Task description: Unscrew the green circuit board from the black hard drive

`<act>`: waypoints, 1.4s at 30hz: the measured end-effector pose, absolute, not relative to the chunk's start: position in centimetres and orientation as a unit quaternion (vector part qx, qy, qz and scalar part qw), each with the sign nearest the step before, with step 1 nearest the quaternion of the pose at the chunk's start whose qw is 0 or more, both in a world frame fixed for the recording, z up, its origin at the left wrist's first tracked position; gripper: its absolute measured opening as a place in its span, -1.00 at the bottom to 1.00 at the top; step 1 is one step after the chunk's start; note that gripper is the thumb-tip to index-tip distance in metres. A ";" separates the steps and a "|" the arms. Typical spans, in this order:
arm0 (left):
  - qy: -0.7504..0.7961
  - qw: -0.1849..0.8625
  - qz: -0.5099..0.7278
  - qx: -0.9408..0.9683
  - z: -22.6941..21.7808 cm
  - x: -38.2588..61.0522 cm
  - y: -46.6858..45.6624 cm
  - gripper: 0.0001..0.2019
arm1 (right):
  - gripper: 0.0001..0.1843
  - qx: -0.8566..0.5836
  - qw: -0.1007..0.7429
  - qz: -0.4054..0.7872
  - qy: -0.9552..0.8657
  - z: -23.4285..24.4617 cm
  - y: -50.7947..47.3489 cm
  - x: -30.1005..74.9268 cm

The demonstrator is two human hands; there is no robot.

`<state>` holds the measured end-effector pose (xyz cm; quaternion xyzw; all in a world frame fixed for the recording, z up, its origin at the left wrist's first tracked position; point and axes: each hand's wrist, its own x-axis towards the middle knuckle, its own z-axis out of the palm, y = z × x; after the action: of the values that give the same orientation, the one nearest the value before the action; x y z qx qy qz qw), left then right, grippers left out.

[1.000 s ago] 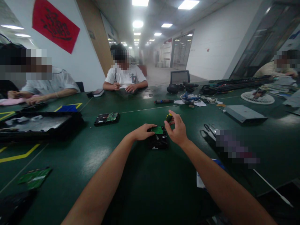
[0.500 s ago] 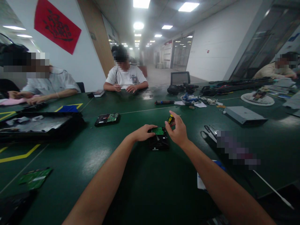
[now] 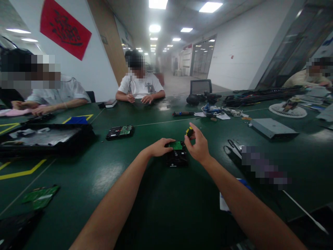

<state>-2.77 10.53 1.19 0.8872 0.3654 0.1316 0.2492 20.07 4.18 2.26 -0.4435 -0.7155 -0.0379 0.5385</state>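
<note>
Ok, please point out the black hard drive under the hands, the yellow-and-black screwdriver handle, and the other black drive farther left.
black hard drive with green circuit board (image 3: 177, 159): head view, dark casing.
yellow-and-black screwdriver handle (image 3: 189, 131): head view, top end.
other black drive (image 3: 120, 132): head view, its middle.

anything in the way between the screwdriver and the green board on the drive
Nothing visible does. The right hand holds the screwdriver right by the green board; the left hand rests on the left of the drive.
</note>
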 end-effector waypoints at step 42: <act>0.381 0.284 0.113 0.873 1.7 -3.2 10.3 -0.39 | -0.19 -0.837 -0.068 0.025 -0.543 10.4 -1.7 45.9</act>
<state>-3.24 10.31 1.75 0.8727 0.3810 0.1126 0.2838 45.87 -1.73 10.41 -0.8367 -0.5429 0.0251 -0.0682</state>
